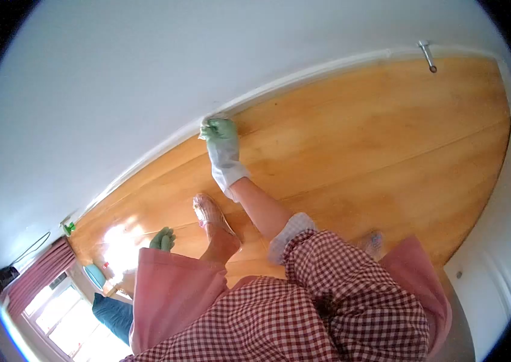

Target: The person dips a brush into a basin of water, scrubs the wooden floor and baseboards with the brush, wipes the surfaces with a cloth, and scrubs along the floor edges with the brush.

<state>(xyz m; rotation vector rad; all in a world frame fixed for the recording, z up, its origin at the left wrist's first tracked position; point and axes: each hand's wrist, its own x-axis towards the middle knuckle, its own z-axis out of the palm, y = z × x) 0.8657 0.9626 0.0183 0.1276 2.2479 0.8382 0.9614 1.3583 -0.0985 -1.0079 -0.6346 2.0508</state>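
My right hand (219, 129), in a green and white rubber glove, reaches forward to the foot of the wall. Its fingers are closed around a crumpled whitish cloth (203, 129), pressed at the white baseboard (165, 140) where it meets the floor. Most of the cloth is hidden under the glove. My left hand (162, 239), in a green glove, shows past my left knee, low over the floor. Its fingers look loosely extended and I see nothing in them; the rest of the hand is hidden behind the knee.
Wooden floor (358, 139) runs along the pale wall (116, 72). A metal doorstop (427, 57) sticks out at upper right. A white door (497, 259) stands at right. A small green object (69, 228) lies by the wall at left, near a curtain (41, 274) and window.
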